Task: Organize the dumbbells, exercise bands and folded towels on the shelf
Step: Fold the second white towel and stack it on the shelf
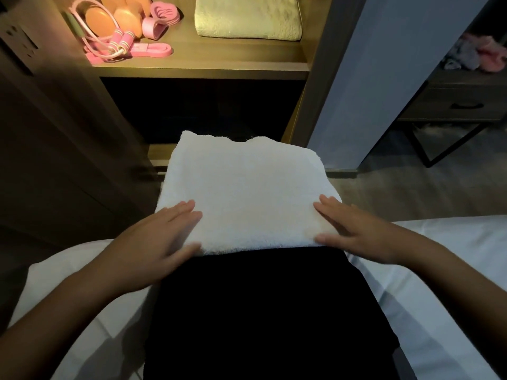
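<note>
- Folded white towel lying across a black-clad lap, far edge uneven.
- Left hand flat on its near left corner, fingers straight, thumb along the near edge.
- Right hand likewise on the near right corner.
- Beyond, on a lit wooden shelf: cream folded towel at right; orange dumbbells, pink exercise bands and pink jump rope at left.
- White bedding on both sides of the lap.
</note>
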